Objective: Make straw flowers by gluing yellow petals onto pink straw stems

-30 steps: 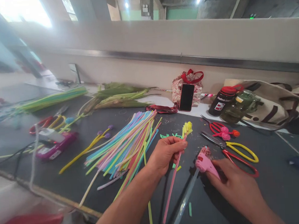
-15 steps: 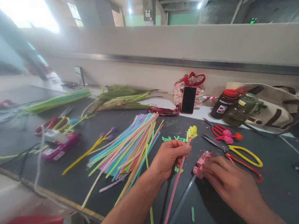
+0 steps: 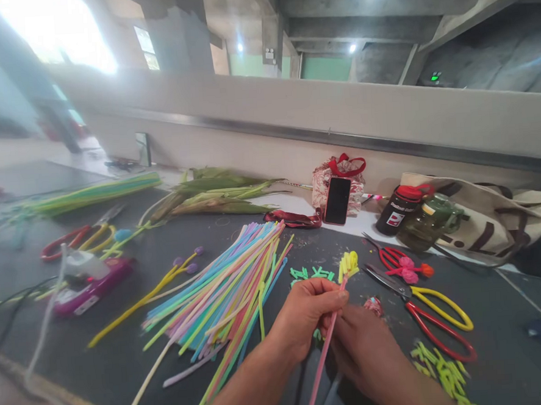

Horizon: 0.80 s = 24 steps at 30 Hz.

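Note:
My left hand (image 3: 311, 313) is closed, pinching a pink pipe-cleaner stem (image 3: 321, 367) just below its top. A cluster of short yellow pieces (image 3: 348, 264) sits at the stem's tip. Close against the left hand is my right hand (image 3: 366, 349), its fingertips hidden behind the stem and the left hand. Beyond the right knuckles shows part of a pink patterned tool (image 3: 373, 306); whether the right hand touches it I cannot tell. Short green pieces (image 3: 318, 275) lie just behind my left hand.
Many pastel pipe cleaners (image 3: 225, 285) fan out at left. Scissors (image 3: 413, 291) and yellow-green cut pieces (image 3: 443, 372) lie at right. A phone (image 3: 337, 200), a dark bottle (image 3: 397, 210) and a canvas bag (image 3: 486, 214) stand behind. A purple power strip (image 3: 95, 289) lies far left.
My right hand has moved left from the pink tool to beside my left hand. The view has tilted up and shifted, bringing the yellow-green cut pieces into sight. My left hand keeps the pink stem.

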Available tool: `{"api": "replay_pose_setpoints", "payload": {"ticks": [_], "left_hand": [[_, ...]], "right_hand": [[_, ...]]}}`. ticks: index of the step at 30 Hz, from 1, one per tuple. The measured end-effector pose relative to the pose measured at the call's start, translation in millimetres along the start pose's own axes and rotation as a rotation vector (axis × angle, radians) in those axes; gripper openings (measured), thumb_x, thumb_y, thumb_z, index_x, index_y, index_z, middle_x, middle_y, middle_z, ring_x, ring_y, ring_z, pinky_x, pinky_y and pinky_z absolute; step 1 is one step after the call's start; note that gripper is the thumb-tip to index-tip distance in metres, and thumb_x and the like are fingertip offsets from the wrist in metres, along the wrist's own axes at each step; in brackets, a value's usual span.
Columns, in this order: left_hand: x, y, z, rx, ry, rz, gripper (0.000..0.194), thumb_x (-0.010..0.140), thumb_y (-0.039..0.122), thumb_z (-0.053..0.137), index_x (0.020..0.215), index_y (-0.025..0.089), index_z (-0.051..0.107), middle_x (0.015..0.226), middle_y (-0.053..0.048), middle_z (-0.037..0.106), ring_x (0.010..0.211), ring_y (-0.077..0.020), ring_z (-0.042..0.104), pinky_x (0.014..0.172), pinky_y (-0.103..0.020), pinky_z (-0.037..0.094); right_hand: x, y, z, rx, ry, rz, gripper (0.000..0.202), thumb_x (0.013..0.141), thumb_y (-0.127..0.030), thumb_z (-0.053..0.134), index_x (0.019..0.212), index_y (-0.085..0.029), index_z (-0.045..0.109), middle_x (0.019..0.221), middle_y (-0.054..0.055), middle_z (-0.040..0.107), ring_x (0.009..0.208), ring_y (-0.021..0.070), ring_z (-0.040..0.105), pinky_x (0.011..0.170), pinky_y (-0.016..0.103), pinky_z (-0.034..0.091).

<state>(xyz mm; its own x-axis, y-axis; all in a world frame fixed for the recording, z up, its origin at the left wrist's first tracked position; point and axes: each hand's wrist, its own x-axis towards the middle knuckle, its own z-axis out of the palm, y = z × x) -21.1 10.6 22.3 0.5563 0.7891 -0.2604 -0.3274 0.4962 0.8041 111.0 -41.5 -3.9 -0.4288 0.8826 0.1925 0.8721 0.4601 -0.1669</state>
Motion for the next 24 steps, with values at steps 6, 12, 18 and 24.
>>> {"api": "replay_pose_setpoints", "payload": {"ticks": [6, 12, 18, 24], "left_hand": [[2, -5, 0.8, 0.054, 0.022, -0.059, 0.021, 0.059, 0.028, 0.072, 0.060, 0.014, 0.057, 0.041, 0.007, 0.050, 0.030, -0.0017, 0.036, 0.032, -0.014, 0.025], [4, -20, 8.3, 0.073, 0.011, -0.150, 0.024, 0.056, 0.031, 0.073, 0.057, 0.014, 0.057, 0.041, 0.005, 0.053, 0.029, -0.0029, 0.036, 0.031, -0.015, 0.023], [3, -28, 14.1, 0.108, 0.011, -0.184, 0.026, 0.055, 0.033, 0.074, 0.058, 0.014, 0.057, 0.042, 0.004, 0.054, 0.030, -0.0028, 0.037, 0.032, -0.016, 0.024], [3, -29, 13.2, 0.083, 0.015, -0.204, 0.028, 0.054, 0.036, 0.075, 0.061, 0.014, 0.058, 0.043, 0.004, 0.054, 0.032, -0.0029, 0.036, 0.034, -0.016, 0.023]], "right_hand": [[-20, 25, -47, 0.448, 0.032, 0.339, 0.015, 0.080, -0.015, 0.043, 0.069, -0.022, 0.050, 0.063, -0.004, 0.060, 0.060, 0.0134, 0.059, 0.057, 0.022, 0.045], [-29, 38, -74, 0.476, 0.183, 0.252, 0.016, 0.076, -0.011, 0.047, 0.074, -0.023, 0.058, 0.072, -0.002, 0.062, 0.068, 0.0146, 0.060, 0.062, 0.022, 0.047], [-29, 30, -73, 0.549, 0.180, 0.171, 0.021, 0.075, -0.008, 0.047, 0.076, -0.023, 0.062, 0.074, 0.000, 0.064, 0.071, 0.0147, 0.061, 0.066, 0.024, 0.047], [-27, 25, -63, 0.499, 0.150, 0.327, 0.011, 0.075, -0.017, 0.050, 0.073, -0.022, 0.059, 0.064, -0.002, 0.061, 0.061, 0.0144, 0.058, 0.057, 0.023, 0.048]]}}
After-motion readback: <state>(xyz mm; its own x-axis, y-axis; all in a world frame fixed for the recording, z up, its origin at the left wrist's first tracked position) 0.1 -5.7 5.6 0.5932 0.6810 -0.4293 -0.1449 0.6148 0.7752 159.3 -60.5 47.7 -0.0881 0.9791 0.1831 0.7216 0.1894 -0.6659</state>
